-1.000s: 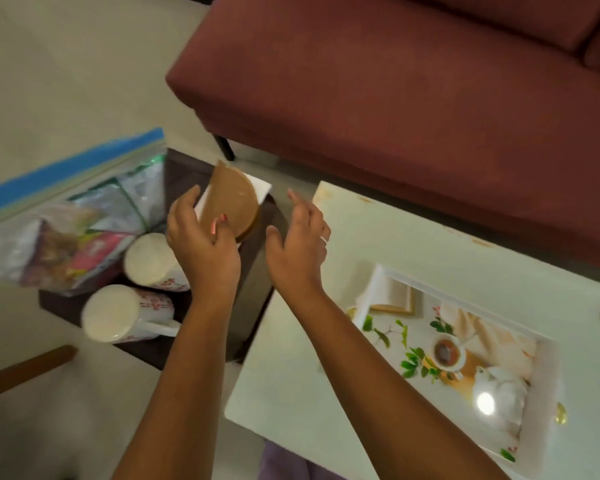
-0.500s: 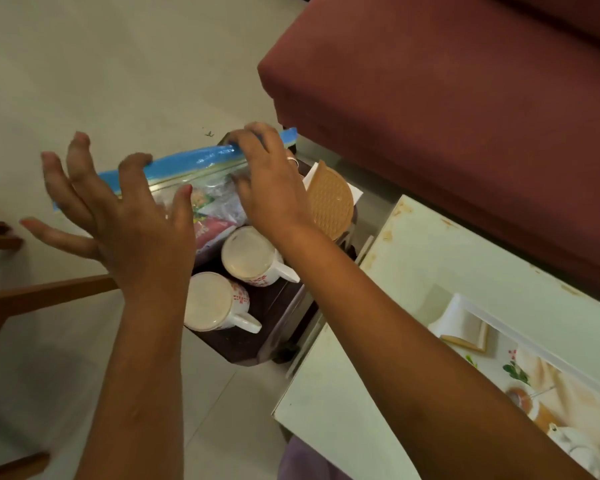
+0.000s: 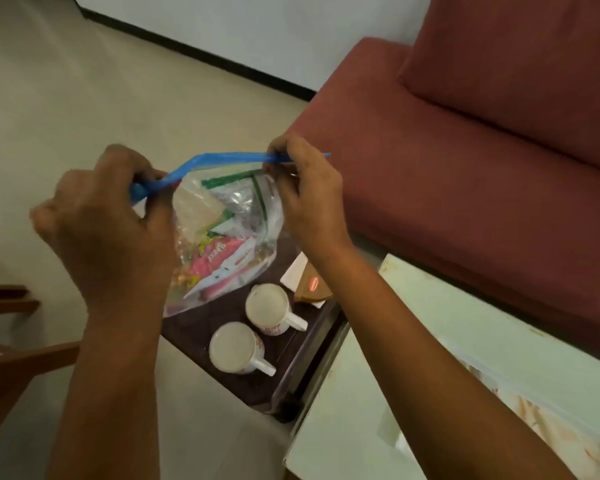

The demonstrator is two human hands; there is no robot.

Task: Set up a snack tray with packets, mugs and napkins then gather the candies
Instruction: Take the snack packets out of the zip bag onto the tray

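A clear zip bag (image 3: pixel 222 233) with a blue seal strip hangs in the air, full of snack packets, one pink and several silver with green edges. My left hand (image 3: pixel 108 223) pinches the strip's left end and my right hand (image 3: pixel 305 199) pinches its right end. Below the bag lies a dark tray (image 3: pixel 257 382). Two white mugs (image 3: pixel 269 308) (image 3: pixel 238 348) with red print stand on it. At the tray's far corner sit white napkins (image 3: pixel 293 273) under a brown round holder (image 3: pixel 312 289).
A dark red sofa (image 3: pixel 482 140) fills the upper right. A pale glass-topped table (image 3: pixel 430 393) with a printed picture under the glass lies at lower right, touching the tray. Wooden chair parts (image 3: pixel 11 358) stand at lower left on the pale floor.
Both hands have closed on the bag's blue strip and lifted the bag off the tray. Before, the left hand was open beside it. My view has swung left.
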